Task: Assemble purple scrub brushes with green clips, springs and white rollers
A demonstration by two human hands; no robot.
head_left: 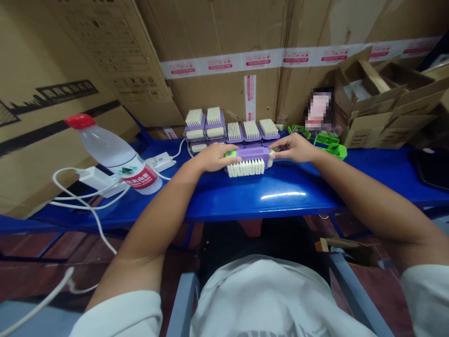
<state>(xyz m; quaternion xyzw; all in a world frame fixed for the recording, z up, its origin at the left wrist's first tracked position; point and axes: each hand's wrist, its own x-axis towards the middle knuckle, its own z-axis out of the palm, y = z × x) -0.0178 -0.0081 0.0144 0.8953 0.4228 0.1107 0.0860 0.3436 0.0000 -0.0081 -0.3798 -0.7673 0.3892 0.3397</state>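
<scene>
A purple brush (249, 160) with white bristles and green ends lies on its side on the blue table (280, 196), bristles facing me. My left hand (213, 157) is closed around its left end. My right hand (293, 147) pinches its right end with fingers curled. Just behind the brush stand several more purple brushes (229, 129), bristles up, some stacked in two layers.
A clear water bottle (114, 154) with a red cap lies tilted at the left, beside white chargers and cables (94, 180). Green parts (329, 142) sit at the right. Open cardboard boxes (379, 103) fill the back right; large cartons form the back wall.
</scene>
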